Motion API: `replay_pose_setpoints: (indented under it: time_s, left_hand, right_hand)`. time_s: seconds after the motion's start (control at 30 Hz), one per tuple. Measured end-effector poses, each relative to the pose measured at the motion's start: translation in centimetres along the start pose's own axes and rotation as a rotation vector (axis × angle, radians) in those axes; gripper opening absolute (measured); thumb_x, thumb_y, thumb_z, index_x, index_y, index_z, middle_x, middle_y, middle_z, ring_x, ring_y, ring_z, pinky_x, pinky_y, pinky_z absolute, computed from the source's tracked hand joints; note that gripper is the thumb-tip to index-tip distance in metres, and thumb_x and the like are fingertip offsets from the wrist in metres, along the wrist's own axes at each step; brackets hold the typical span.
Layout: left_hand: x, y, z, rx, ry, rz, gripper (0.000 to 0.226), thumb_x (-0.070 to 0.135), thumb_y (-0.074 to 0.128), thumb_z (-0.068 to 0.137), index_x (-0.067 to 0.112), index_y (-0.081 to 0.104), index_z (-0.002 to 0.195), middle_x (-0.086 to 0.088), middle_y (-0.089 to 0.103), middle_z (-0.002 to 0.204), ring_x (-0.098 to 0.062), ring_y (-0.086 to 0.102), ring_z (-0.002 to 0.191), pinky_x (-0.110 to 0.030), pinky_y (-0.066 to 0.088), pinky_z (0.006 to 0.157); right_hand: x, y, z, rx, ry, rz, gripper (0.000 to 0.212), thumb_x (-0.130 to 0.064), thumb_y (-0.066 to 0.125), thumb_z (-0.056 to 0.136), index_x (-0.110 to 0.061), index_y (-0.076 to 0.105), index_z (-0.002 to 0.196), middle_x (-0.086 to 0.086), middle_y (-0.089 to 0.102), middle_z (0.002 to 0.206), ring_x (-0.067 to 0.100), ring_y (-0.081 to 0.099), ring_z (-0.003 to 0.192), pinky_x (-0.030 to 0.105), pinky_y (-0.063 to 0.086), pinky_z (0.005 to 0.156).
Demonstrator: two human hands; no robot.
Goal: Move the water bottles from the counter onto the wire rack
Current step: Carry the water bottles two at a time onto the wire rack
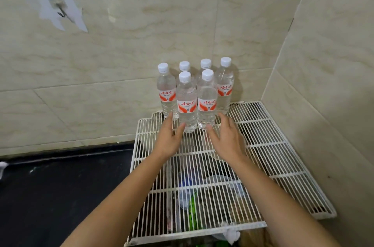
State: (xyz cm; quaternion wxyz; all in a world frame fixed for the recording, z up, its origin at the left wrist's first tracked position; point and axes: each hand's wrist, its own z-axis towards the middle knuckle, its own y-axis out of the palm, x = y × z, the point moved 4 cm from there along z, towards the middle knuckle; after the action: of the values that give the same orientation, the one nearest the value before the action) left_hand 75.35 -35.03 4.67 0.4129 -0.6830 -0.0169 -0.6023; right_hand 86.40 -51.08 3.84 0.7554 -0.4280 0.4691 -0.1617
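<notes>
Clear bottles (186, 103), white caps, red-white labels; white rack (263, 145).

The left forearm (121, 196), entering from 7 o'clock, and the right forearm (273, 196), from 5 o'clock, are bare to the frame edge. The left hand (169, 141) and right hand (227, 141) are bare too.

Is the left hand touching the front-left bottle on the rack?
Cannot tell. Head view: the thumb of the left hand overlaps the lower edge of the front-left bottle; neither contact nor gap shows plainly.
</notes>
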Motion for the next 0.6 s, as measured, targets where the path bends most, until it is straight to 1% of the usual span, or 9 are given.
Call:
replay_pose_setpoints:
  time_s: [0.07,0.13,0.2,0.23,0.27,0.37,0.43,0.5,0.6]
  left_hand:
    - [-0.1,-2.0,-2.0,0.054,0.040,0.156,0.070,0.055,0.043,0.101,0.028,0.017,0.160,0.002,0.017,0.168,-0.016,0.016,0.154,-0.037,0.019,0.122]
    - [-0.7,-4.6,-3.9,0.138,0.110,0.359,0.068,0.062,0.035,0.101,0.031,0.019,0.159,-0.001,0.010,0.169,-0.020,0.014,0.155,-0.045,0.021,0.123]
    - [-1.5,-7.4,-5.7,0.243,0.189,0.579,0.066,0.062,0.030,0.100,0.029,0.027,0.157,-0.009,0.015,0.168,-0.028,0.017,0.154,-0.052,0.024,0.122]
    - [-1.9,-8.7,-6.7,0.284,0.177,0.653,0.066,0.061,0.029,0.100,0.028,0.029,0.157,-0.011,0.016,0.168,-0.029,0.016,0.155,-0.054,0.022,0.121]
    - [-2.7,-9.9,-7.8,0.321,0.135,0.701,0.066,0.061,0.029,0.100,0.028,0.030,0.157,-0.013,0.017,0.167,-0.030,0.013,0.155,-0.055,0.020,0.121]
    - [-4.9,-12.7,-12.0,0.410,-0.008,0.765,0.067,0.060,0.029,0.100,0.024,0.034,0.156,-0.015,0.018,0.167,-0.031,0.011,0.155,-0.059,0.018,0.122]
    - [-6.5,-14.1,-15.0,0.441,-0.082,0.815,0.068,0.060,0.029,0.100,0.022,0.035,0.156,-0.017,0.019,0.166,-0.032,0.012,0.155,-0.060,0.018,0.121]
    - [-7.8,-15.7,-17.8,0.467,-0.153,0.845,0.069,0.060,0.028,0.100,0.021,0.035,0.156,-0.018,0.020,0.166,-0.033,0.014,0.155,-0.061,0.019,0.121]
    - [-9.6,-19.4,-21.7,0.520,-0.222,0.875,0.069,0.060,0.029,0.099,0.021,0.035,0.156,-0.018,0.020,0.166,-0.034,0.016,0.154,-0.061,0.019,0.120]
  right_hand:
    - [-0.6,-0.6,-1.1,0.107,-0.134,-0.063,0.052,-0.053,0.041,0.101,-0.018,0.053,0.137,0.005,0.050,0.144,0.025,0.051,0.130,0.044,0.045,0.107]
    - [-1.2,-0.4,-1.6,0.209,-0.273,-0.132,0.047,-0.051,0.043,0.100,-0.017,0.059,0.130,0.011,0.049,0.143,0.030,0.046,0.134,0.051,0.033,0.116]
    - [-2.5,0.1,-1.9,0.265,-0.358,-0.147,0.051,-0.051,0.047,0.099,-0.020,0.053,0.139,0.015,0.039,0.153,0.035,0.033,0.145,0.054,0.013,0.124]
    - [-3.4,0.5,-2.1,0.272,-0.393,-0.131,0.056,-0.052,0.048,0.098,-0.023,0.047,0.145,0.016,0.031,0.159,0.035,0.024,0.150,0.053,0.004,0.125]
    - [-4.6,1.0,-2.3,0.273,-0.438,-0.107,0.060,-0.053,0.048,0.098,-0.025,0.042,0.150,0.016,0.024,0.163,0.034,0.017,0.153,0.052,-0.001,0.125]
    - [-8.8,3.2,-3.6,0.228,-0.571,-0.052,0.069,-0.056,0.048,0.098,-0.024,0.033,0.157,0.018,0.012,0.167,0.035,0.007,0.156,0.054,0.001,0.125]
    - [-11.7,5.1,-4.9,0.163,-0.646,-0.028,0.071,-0.055,0.049,0.097,-0.023,0.030,0.158,0.020,0.013,0.167,0.036,0.008,0.155,0.056,0.006,0.125]
    - [-14.7,6.9,-6.4,0.112,-0.714,-0.008,0.072,-0.054,0.051,0.097,-0.020,0.032,0.157,0.022,0.017,0.166,0.038,0.012,0.155,0.058,0.010,0.124]
    - [-19.6,9.7,-9.0,0.027,-0.768,-0.001,0.074,-0.057,0.048,0.097,-0.020,0.029,0.158,0.021,0.013,0.167,0.038,0.009,0.155,0.056,0.008,0.124]
